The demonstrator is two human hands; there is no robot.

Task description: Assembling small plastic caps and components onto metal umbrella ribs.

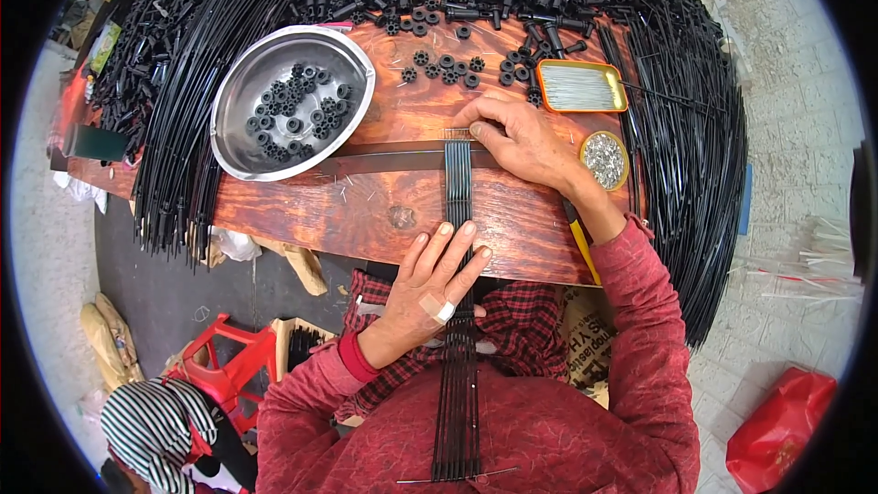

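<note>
A row of thin black rods (459,187) runs side by side from the table over its front edge onto my lap. My left hand (433,284) lies on the rods at the table edge, fingers stretched out, a plaster on its back. At the rods' far ends, thin wire tips stick out. My right hand (521,142) is there with thumb and forefinger pinched together; whatever lies between them is too small to make out. Under the rods, a dark flat strip (393,161) crosses the table.
A metal bowl (229,142) holds black toothed rings. An orange-rimmed tray (581,110) of thin wires and a round dish (604,162) of small metal bits stand right, near a yellow-handled tool (582,252). Black rod bundles (690,128) flank the table. Someone in stripes (155,425) is lower left.
</note>
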